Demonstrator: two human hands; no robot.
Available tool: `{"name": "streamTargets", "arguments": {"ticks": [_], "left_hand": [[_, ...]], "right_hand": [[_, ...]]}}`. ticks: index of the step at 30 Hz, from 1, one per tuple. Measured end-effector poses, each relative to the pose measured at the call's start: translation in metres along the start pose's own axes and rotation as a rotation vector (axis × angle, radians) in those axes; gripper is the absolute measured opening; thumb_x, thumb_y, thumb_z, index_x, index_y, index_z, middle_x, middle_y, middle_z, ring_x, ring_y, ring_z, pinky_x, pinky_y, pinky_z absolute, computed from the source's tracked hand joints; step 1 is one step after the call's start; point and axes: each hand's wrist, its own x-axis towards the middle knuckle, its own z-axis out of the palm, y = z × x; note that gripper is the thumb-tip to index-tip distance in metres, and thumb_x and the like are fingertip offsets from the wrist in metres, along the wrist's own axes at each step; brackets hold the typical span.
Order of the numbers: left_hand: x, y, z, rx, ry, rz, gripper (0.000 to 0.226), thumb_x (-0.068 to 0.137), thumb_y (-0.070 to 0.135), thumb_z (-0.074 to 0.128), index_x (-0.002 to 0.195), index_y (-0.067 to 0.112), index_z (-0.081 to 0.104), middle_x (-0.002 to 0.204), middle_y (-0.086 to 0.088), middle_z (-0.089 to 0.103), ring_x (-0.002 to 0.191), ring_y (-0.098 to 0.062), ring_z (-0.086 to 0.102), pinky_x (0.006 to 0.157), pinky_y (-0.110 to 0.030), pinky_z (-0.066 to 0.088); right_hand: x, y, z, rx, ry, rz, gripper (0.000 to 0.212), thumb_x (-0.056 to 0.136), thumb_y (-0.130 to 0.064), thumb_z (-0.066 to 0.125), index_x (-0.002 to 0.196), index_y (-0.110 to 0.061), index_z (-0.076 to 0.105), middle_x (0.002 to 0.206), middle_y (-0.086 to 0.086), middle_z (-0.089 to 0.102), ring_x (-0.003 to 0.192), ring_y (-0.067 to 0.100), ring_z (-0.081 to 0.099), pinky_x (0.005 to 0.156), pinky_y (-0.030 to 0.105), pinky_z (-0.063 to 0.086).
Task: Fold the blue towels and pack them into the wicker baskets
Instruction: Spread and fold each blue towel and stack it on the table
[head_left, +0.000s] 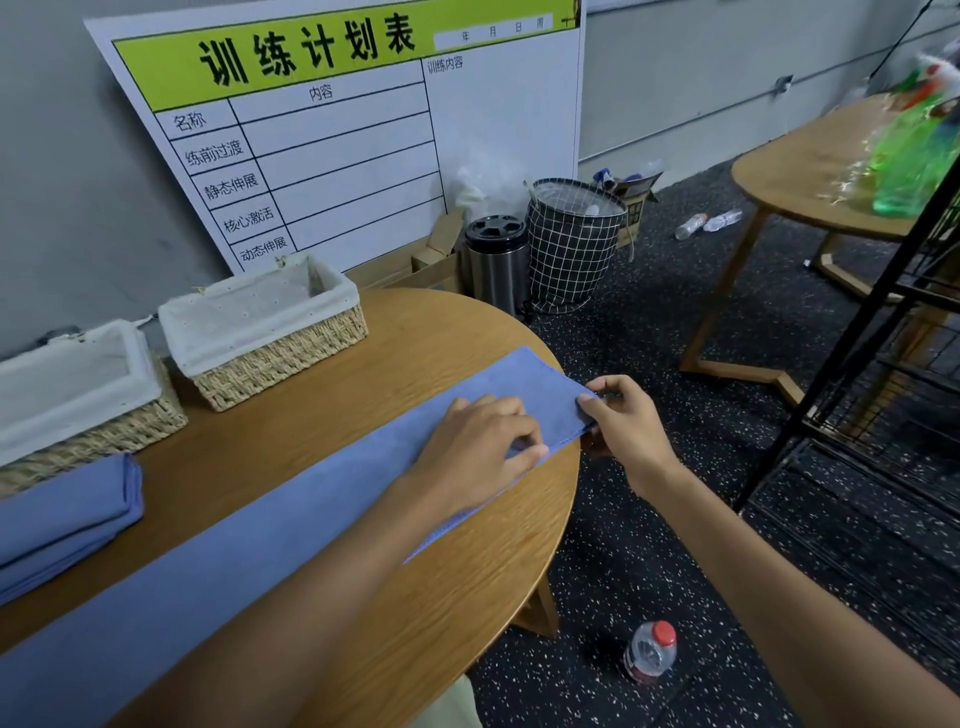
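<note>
A long blue towel (249, 530) lies folded into a narrow strip across the round wooden table (467, 582), running from the near left to the far right edge. My left hand (483, 447) rests on its right end with fingers curled, pinching the near edge. My right hand (623, 421) pinches the towel's right corner at the table's rim. A second blue towel (67, 514), folded, lies at the left. Two wicker baskets with white liners stand behind: one (270, 332) mid-table, one (78, 395) at the left edge. Both look empty.
A large planning board (363, 130) leans on the wall behind the baskets. On the floor stand a steel bin (496, 260), a checked laundry bag (571, 244) and a plastic bottle (652, 652). A second wooden table (810, 171) and a black rack (883, 338) are at right.
</note>
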Motion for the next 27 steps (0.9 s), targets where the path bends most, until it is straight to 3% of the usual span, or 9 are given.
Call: {"name": "streamTargets", "arguments": {"ticks": [4, 7, 9, 11, 16, 19, 22, 24, 27], "left_hand": [[0.020, -0.008, -0.007, -0.172, 0.024, -0.137, 0.034, 0.097, 0.047, 0.057, 0.078, 0.020, 0.065, 0.070, 0.007, 0.060, 0.069, -0.012, 0.056, 0.067, -0.032, 0.042], [0.059, -0.031, -0.005, -0.144, 0.132, -0.210, 0.014, 0.096, 0.031, 0.060, 0.101, 0.023, 0.070, 0.098, 0.006, 0.069, 0.093, -0.016, 0.063, 0.080, -0.032, 0.047], [0.085, -0.047, 0.000, -0.155, 0.092, -0.276, 0.030, 0.096, 0.027, 0.061, 0.125, 0.018, 0.064, 0.120, -0.001, 0.065, 0.109, -0.019, 0.062, 0.091, -0.033, 0.047], [0.105, -0.055, 0.008, -0.169, 0.029, -0.342, 0.038, 0.096, 0.027, 0.063, 0.132, 0.013, 0.060, 0.127, -0.008, 0.064, 0.117, -0.025, 0.060, 0.098, -0.039, 0.048], [0.125, -0.058, 0.014, -0.205, 0.023, -0.363, 0.010, 0.090, 0.019, 0.070, 0.098, 0.016, 0.075, 0.092, 0.001, 0.068, 0.094, -0.022, 0.066, 0.080, -0.036, 0.054], [0.124, -0.061, 0.007, -0.273, 0.035, -0.377, 0.006, 0.089, 0.021, 0.069, 0.086, 0.024, 0.073, 0.084, 0.006, 0.069, 0.086, -0.018, 0.066, 0.071, -0.031, 0.049], [0.117, -0.063, -0.009, -0.393, 0.097, -0.375, 0.011, 0.090, 0.018, 0.067, 0.090, 0.028, 0.066, 0.082, 0.003, 0.069, 0.070, -0.013, 0.063, 0.069, -0.030, 0.050], [0.109, -0.062, -0.026, -0.560, 0.135, -0.371, 0.015, 0.094, 0.011, 0.064, 0.102, 0.024, 0.063, 0.079, 0.001, 0.068, 0.055, -0.012, 0.061, 0.060, -0.026, 0.048], [0.091, -0.056, -0.053, -0.852, 0.187, -0.391, 0.027, 0.097, 0.000, 0.053, 0.117, 0.017, 0.059, 0.087, -0.003, 0.066, 0.059, -0.014, 0.068, 0.057, -0.024, 0.053]], "right_hand": [[0.001, 0.000, 0.000, 0.006, 0.000, -0.026, 0.013, 0.096, -0.011, 0.061, 0.107, -0.007, 0.056, 0.085, 0.011, 0.058, 0.067, 0.019, 0.054, 0.051, 0.032, 0.049], [0.001, 0.004, 0.000, -0.013, 0.009, -0.066, 0.014, 0.095, -0.010, 0.064, 0.106, -0.010, 0.056, 0.089, 0.012, 0.059, 0.070, 0.019, 0.057, 0.053, 0.033, 0.051], [0.002, 0.006, -0.001, -0.021, 0.021, -0.088, 0.016, 0.093, -0.011, 0.067, 0.106, -0.012, 0.057, 0.088, 0.012, 0.058, 0.070, 0.021, 0.058, 0.056, 0.042, 0.053], [0.003, 0.009, -0.002, -0.031, 0.044, -0.073, 0.017, 0.092, -0.013, 0.070, 0.104, -0.015, 0.058, 0.086, 0.012, 0.059, 0.072, 0.023, 0.059, 0.064, 0.051, 0.055], [0.005, 0.009, 0.000, -0.012, 0.111, -0.106, 0.023, 0.087, -0.010, 0.074, 0.104, -0.014, 0.060, 0.077, 0.007, 0.058, 0.067, 0.017, 0.061, 0.064, 0.039, 0.056], [0.002, 0.004, 0.002, -0.041, 0.139, -0.159, 0.026, 0.086, -0.009, 0.075, 0.105, -0.016, 0.059, 0.076, 0.005, 0.058, 0.058, 0.011, 0.058, 0.057, 0.033, 0.053], [-0.002, -0.010, 0.006, -0.016, 0.141, -0.226, 0.025, 0.088, -0.006, 0.073, 0.105, -0.016, 0.058, 0.077, 0.008, 0.058, 0.055, 0.015, 0.056, 0.050, 0.029, 0.049], [-0.007, -0.023, 0.011, -0.013, 0.138, -0.296, 0.024, 0.089, -0.007, 0.072, 0.106, -0.017, 0.058, 0.079, 0.008, 0.058, 0.055, 0.016, 0.056, 0.049, 0.032, 0.050], [-0.021, -0.047, 0.024, -0.022, 0.122, -0.408, 0.025, 0.089, -0.009, 0.072, 0.107, -0.018, 0.058, 0.081, 0.003, 0.059, 0.064, 0.014, 0.057, 0.059, 0.045, 0.055]]}}
